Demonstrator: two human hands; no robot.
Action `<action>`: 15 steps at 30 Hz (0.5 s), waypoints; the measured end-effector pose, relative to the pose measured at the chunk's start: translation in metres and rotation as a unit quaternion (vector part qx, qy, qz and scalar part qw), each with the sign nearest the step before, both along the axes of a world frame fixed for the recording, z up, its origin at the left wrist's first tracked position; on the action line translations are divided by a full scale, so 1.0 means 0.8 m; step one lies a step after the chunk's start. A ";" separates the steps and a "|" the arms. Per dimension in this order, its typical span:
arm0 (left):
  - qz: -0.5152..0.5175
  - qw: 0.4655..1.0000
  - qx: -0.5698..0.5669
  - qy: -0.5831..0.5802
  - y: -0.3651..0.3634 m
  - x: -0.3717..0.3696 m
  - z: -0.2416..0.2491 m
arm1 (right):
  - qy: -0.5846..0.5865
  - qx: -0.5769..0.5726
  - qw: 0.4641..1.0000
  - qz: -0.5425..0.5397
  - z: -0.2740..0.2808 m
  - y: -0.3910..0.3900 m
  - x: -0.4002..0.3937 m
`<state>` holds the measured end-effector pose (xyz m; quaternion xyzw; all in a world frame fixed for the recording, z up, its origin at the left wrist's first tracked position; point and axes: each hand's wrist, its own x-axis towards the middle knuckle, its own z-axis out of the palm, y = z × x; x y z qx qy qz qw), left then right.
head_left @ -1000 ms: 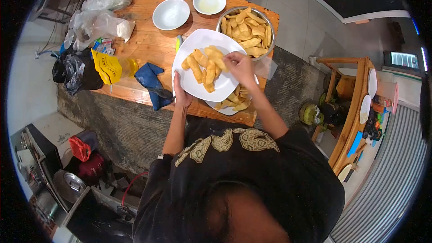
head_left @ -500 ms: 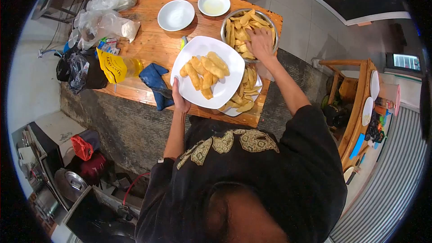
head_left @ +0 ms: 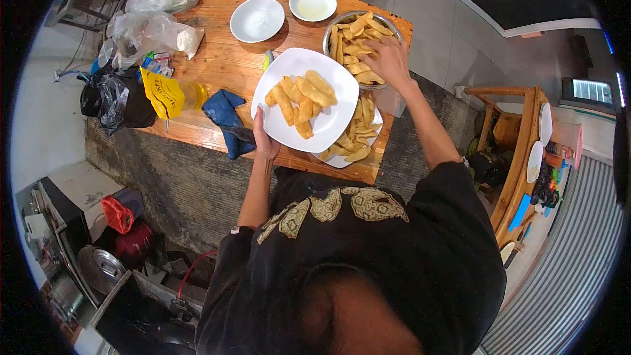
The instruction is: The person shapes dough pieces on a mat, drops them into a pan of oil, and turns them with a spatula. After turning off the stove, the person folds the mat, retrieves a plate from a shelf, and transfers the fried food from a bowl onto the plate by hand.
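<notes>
My left hand point(head_left: 264, 138) grips the near left edge of a white square plate point(head_left: 276, 121), thumb on the rim. Several golden, battered-looking fried pieces point(head_left: 314, 92) lie in the middle of that plate. At the far right of the table, my right hand point(head_left: 389, 62) reaches over a round metal bowl point(head_left: 327, 38) heaped with long yellow fried slices point(head_left: 355, 29). Its fingers are apart and rest among the slices; whether one is between them is hard to see. Partly under the held plate sits another white plate point(head_left: 338, 163) with more yellow slices point(head_left: 361, 133).
Two white bowls point(head_left: 257, 20) point(head_left: 313, 4) stand at the table's far side, one with a little pale liquid. To the left are a blue cloth point(head_left: 227, 118), a yellow oil pouch point(head_left: 164, 95), clear plastic bags point(head_left: 154, 33) and a black bag point(head_left: 125, 102) near the edge.
My right hand has shifted slightly right over the metal bowl, its fingers drawn back a little. The held plate has moved slightly up and right with my left hand.
</notes>
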<state>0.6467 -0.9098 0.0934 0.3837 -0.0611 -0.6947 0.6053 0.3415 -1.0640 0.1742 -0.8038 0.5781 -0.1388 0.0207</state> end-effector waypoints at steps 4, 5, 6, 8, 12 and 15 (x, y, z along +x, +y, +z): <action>-0.012 1.000 -0.009 0.021 -0.009 -0.008 -0.006 | -0.089 0.025 0.992 -0.084 0.045 0.044 0.019; -0.013 1.000 -0.013 0.020 -0.011 -0.012 -0.006 | -0.114 0.003 0.991 -0.076 0.046 0.061 0.027; -0.015 1.000 -0.017 0.018 -0.014 -0.018 0.003 | -0.139 -0.018 0.988 -0.070 0.045 0.079 0.039; -0.020 0.999 -0.025 0.023 -0.018 -0.025 0.005 | -0.176 -0.046 0.982 -0.058 0.043 0.113 0.068; -0.032 0.999 -0.029 0.027 -0.023 -0.033 0.011 | -0.203 -0.096 0.974 0.007 0.016 0.148 0.107; -0.042 0.998 -0.037 0.013 -0.025 -0.038 0.020 | -0.175 -0.081 0.980 0.056 0.010 0.156 0.112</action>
